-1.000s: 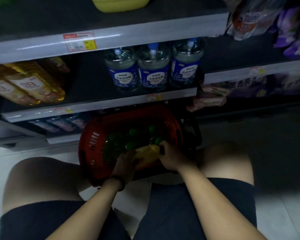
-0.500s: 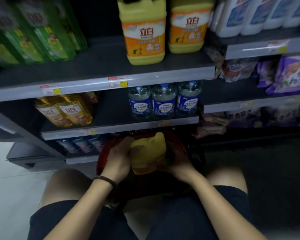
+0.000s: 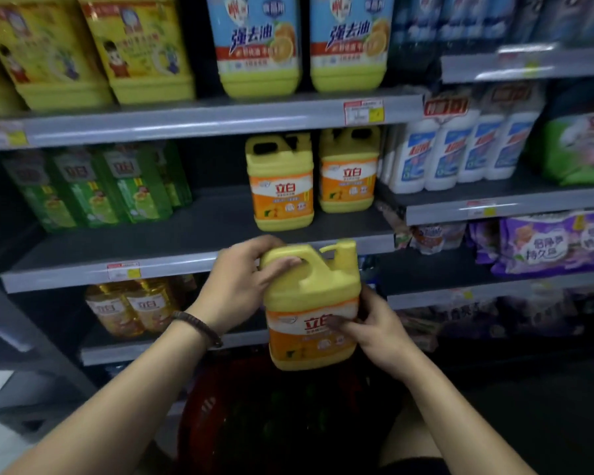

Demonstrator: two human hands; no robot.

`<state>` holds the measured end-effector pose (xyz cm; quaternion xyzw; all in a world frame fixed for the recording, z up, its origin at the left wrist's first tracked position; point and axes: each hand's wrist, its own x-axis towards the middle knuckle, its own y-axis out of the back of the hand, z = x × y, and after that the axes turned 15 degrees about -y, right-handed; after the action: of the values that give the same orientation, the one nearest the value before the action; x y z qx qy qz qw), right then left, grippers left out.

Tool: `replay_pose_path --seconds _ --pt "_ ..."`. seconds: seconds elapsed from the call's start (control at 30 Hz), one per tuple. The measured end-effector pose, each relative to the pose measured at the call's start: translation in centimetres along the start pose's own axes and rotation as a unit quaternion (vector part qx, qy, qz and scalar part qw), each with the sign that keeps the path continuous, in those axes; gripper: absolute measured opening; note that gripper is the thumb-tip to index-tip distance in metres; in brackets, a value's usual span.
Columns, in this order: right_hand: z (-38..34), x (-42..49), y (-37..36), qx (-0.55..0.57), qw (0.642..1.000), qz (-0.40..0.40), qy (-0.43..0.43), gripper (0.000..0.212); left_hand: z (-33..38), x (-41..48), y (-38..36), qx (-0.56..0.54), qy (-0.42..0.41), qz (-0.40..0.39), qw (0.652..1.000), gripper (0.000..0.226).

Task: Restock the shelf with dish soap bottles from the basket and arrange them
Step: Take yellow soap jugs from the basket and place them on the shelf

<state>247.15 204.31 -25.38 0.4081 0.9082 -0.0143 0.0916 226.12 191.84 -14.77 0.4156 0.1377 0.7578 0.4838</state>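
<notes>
You carry the bottle (image 3: pixel 311 303): your left hand (image 3: pixel 235 286) grasps its handle, your right hand (image 3: pixel 374 332) clasps its side. Next, I think, raise it onto the shelf (image 3: pixel 186 241) just above your grip.

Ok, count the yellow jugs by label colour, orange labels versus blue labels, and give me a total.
Orange-label jugs: 3 (left shelf jug, right shelf jug, held jug)
Blue-label jugs: 2 (left top jug, right top jug)
Total: 5
</notes>
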Motion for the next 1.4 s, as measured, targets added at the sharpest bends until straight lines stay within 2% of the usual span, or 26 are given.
replay_pose_path --seconds 0.07,0.1,0.17,0.2,0.27,0.33,0.5,0.7,0.83,1.0,1.07,1.17,1.27,1.33,1.4 --pt "-1.4 0.2 0.9 0.02 1.0 0.015 0.01 0.058 1.1 1.3 0.5 -0.054 -0.008 0.04 0.998 0.036" --pt "-2.1 0.4 1.5 0.036 0.999 0.022 0.012 0.057 1.4 1.7 0.6 -0.121 0.0 0.064 0.991 0.045" --pt "-3.5 1.1 2.2 0.075 0.996 0.039 0.011 0.054 1.3 1.5 0.1 -0.259 0.054 0.097 0.959 0.063" --pt "-4.3 1.6 2.4 0.088 0.995 0.047 0.017 0.053 1.1 1.2 -0.6 -0.271 0.073 0.092 0.955 0.066" --pt "-5.9 2.5 2.7 0.104 0.992 0.059 0.027 0.052 0.5 0.7 -2.7 -0.216 0.074 0.058 0.972 0.061" --pt "-7.1 3.5 3.2 0.109 0.992 0.058 0.037 0.05 0.1 1.3 -4.5 -0.188 0.058 0.064 0.978 0.061" --pt "-9.2 6.4 5.1 0.061 0.993 0.079 0.065 0.04 -0.7 6.5 -5.7 -0.208 0.051 0.043 0.976 0.067" --pt "-10.6 11.9 7.5 -0.026 0.992 0.107 0.059 0.055 -1.8 10.8 -7.8 -0.251 0.039 0.047 0.966 0.066" --pt "-11.3 14.9 9.0 -0.051 0.992 0.097 0.062 0.056 -3.0 13.5 -8.5 -0.247 0.05 0.045 0.967 0.072" --pt "-12.9 17.7 10.9 -0.114 0.983 0.128 0.071 0.049 -4.3 16.6 -9.3 -0.233 0.024 0.039 0.971 0.076" --pt "-13.7 18.7 11.4 -0.154 0.973 0.151 0.084 0.053 -4.8 17.7 -9.4 -0.232 0.014 0.034 0.972 0.078" --pt "-13.4 19.7 12.2 -0.207 0.959 0.178 0.071 0.061 -5.7 18.4 -10.2 -0.21 0.012 0.019 0.977 0.086" --pt "-11.8 19.9 12.1 -0.245 0.946 0.207 0.049 0.067 -6.8 18.0 -11.7 -0.181 0.02 -0.008 0.983 0.111" --pt "-11.3 20.2 11.8 -0.26 0.933 0.244 0.043 0.064 -7.5 17.9 -12.4 -0.181 0.025 -0.009 0.983 0.12" --pt "-11.6 20.3 11.6 -0.268 0.926 0.264 0.039 0.054 -8.0 17.8 -12.5 -0.18 0.026 -0.01 0.983 0.12"
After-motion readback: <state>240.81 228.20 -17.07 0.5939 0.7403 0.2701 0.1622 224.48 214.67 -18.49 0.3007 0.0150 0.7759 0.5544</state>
